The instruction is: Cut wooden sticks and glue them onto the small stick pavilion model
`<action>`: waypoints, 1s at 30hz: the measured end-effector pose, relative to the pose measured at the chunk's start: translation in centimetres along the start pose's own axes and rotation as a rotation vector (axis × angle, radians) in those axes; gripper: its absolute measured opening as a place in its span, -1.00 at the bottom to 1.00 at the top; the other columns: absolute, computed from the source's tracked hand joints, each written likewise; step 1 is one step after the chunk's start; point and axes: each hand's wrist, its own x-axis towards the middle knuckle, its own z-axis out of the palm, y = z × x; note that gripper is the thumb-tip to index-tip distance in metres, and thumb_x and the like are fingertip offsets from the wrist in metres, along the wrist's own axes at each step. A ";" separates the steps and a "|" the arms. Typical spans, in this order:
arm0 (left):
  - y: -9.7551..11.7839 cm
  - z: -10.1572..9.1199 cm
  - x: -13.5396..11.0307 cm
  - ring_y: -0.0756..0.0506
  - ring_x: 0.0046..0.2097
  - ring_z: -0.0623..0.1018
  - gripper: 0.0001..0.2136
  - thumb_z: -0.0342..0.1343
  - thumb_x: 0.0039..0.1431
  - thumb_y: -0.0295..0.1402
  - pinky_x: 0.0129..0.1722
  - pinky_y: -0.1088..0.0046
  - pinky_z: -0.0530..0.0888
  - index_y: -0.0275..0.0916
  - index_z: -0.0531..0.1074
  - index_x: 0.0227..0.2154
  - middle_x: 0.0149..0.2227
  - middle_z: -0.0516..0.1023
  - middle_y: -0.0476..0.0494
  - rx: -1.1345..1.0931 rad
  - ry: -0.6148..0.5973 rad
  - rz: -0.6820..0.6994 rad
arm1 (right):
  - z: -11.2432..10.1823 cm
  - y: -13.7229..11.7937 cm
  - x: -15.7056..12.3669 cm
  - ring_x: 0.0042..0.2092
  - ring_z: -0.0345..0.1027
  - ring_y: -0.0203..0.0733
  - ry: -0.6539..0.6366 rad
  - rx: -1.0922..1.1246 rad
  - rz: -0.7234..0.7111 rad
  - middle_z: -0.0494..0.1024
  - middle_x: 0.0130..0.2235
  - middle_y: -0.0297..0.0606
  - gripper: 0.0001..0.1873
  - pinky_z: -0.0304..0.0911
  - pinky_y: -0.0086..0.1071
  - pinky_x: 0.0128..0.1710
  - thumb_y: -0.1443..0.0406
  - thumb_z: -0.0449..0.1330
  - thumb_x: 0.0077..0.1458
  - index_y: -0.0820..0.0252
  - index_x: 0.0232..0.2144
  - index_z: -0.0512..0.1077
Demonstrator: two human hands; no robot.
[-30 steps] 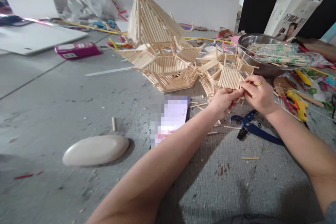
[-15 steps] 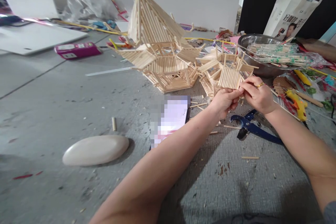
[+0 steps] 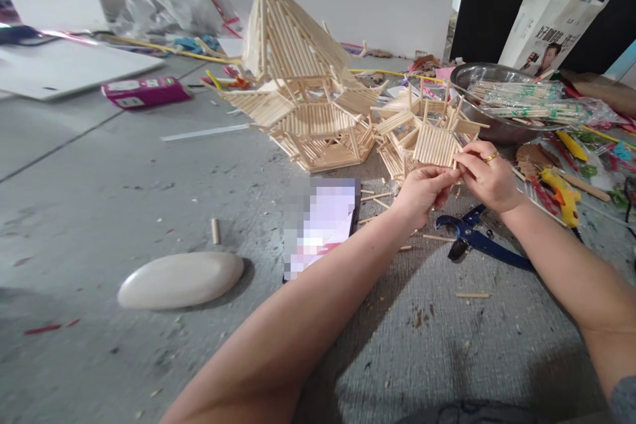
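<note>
A small model of pale wooden sticks [image 3: 397, 124] stands on the floor in front of me, with a slatted stick panel [image 3: 432, 144] facing me. At that panel's lower right corner, my left hand [image 3: 426, 191] is closed in a pinch from below. My right hand [image 3: 489, 175], with a ring on one finger, pinches a short wooden stick [image 3: 454, 158] along the panel's right edge. The two hands meet fingertip to fingertip, so the exact contact is partly hidden. Left of it rises a larger stick pavilion [image 3: 318, 120] with a pointed roof [image 3: 293, 33].
Blue cutters [image 3: 489, 245] lie under my right forearm, near a yellow glue gun [image 3: 561, 195]. A metal bowl [image 3: 460, 79] holds packed sticks. A phone [image 3: 328, 218], an oval white object [image 3: 181, 280], a purple pack [image 3: 146, 93] and stick offcuts lie on the floor.
Both hands stay at the same panel corner, with only slight finger movement at the stick. The view has shifted very slightly; nothing else has visibly moved.
</note>
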 end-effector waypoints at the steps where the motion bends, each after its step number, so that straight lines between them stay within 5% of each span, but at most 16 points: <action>1: -0.1 0.0 0.0 0.17 -0.74 0.17 -0.81 0.16 -0.04 -0.36 -0.74 0.59 0.00 -0.29 0.32 -0.65 -0.74 0.22 0.13 0.004 0.001 0.014 | 0.0 0.0 0.0 -0.32 0.31 -0.26 -0.004 0.004 0.011 0.43 -0.27 -0.23 -0.83 0.25 -0.38 -0.39 0.33 0.03 0.06 0.13 -0.34 0.43; 30: -0.9 0.6 0.4 0.18 -0.74 0.12 -0.79 0.11 0.02 -0.33 -0.72 0.59 0.02 -0.30 0.30 -0.63 -0.76 0.18 0.17 0.114 0.134 0.169 | 0.3 0.2 -0.1 -0.28 0.32 -0.21 0.015 0.058 0.031 0.41 -0.26 -0.19 -0.82 0.31 -0.31 -0.32 0.33 0.03 0.06 0.12 -0.29 0.41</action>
